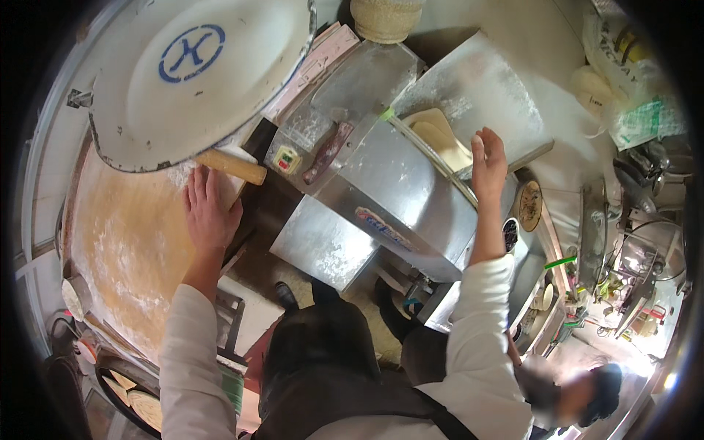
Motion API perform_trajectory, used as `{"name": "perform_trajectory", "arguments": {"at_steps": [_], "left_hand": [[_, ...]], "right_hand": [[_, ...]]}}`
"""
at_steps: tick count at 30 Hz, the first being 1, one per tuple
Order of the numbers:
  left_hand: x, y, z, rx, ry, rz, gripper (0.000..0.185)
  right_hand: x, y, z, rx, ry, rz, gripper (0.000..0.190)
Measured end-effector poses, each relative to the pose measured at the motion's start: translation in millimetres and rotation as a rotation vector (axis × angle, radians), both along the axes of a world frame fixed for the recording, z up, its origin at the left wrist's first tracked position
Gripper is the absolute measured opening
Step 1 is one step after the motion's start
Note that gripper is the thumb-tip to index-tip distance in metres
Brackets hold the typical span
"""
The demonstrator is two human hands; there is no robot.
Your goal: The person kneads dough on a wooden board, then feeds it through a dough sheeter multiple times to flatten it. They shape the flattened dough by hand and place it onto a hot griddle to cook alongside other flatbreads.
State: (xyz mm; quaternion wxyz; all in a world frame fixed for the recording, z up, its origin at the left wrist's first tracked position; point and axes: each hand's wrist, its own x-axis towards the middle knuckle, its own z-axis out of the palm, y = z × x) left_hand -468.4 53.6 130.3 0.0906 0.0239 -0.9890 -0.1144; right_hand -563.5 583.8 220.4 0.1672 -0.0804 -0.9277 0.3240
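Note:
My left hand (208, 206) rests on flour at the edge of a floured wooden board (132, 247), fingertips by a wooden rolling pin (236, 166) that is partly under a large enamel basin (209, 77). My right hand (488, 159) is raised with bent fingers over the dough feed side of a steel dough sheeter (396, 181); nothing shows in it, though the palm side is partly hidden. Left of that hand, a folded sheet of pale dough (437, 137) lies on the sheeter's floured upper tray (495, 82), beside the roller bar.
A lower metal tray (324, 242) juts out towards me. At the lower left, a round pan (104, 379) holds flat breads (144, 408). A co-worker (572, 390) stands at the lower right. Bowls of filling (531, 206) and utensils line the right side.

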Motion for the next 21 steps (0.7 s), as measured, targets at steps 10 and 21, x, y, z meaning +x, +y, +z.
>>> {"name": "perform_trajectory", "arguments": {"at_steps": [10,21], "left_hand": [[1.4,-3.1,-9.1,-0.077,0.012,-0.035,0.081],[1.6,-6.0,-15.7,-0.054,0.053,-0.039,0.082]], "right_hand": [[268.8,-174.9,-281.7,-0.615,-0.781,0.269,0.034],[193.1,-109.5,-464.7,-1.575,-0.318,-0.846,0.031]]}}
